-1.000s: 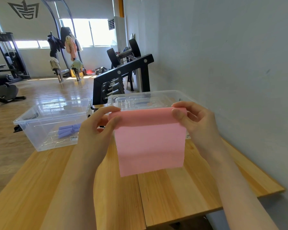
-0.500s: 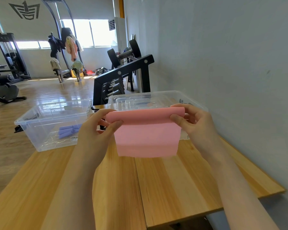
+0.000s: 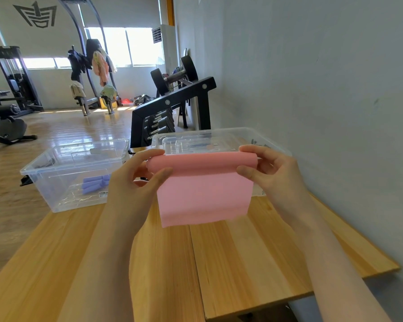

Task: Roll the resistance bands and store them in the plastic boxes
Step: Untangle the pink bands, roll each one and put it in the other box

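The pink rubber resistance band [image 3: 204, 189] is held in the air above the light wooden plank table [image 3: 230, 256], partly rolled. Its rolled part forms a tube along the top edge, with the long axis running left to right across the view, one end toward each hand. The unrolled flat tail hangs down from the roll, its free lower edge pointing toward the table and hanging just above the wood.

The table has a seam between two planks and stands against a pale grey wall [image 3: 323, 89]. Behind the band, at the far edge of the table, stands a clear plastic storage box with clear lids stacked inside [image 3: 219, 138]. Left of the band sits a second clear plastic box [image 3: 72, 173] holding purple rolled bands [image 3: 94, 183]. Beyond the table is a gym room with a shiny wooden floor [image 3: 63, 129], a black dumbbell rack [image 3: 170, 110], weight machines and bright windows [image 3: 123, 46].

The left hand [image 3: 135, 182] pinches the left end of the roll, fingers curled over the top and thumb pressed against the front of the band. The right hand [image 3: 272, 175] pinches the right end the same way, fingers curved over the tube and thumb lying on its front.
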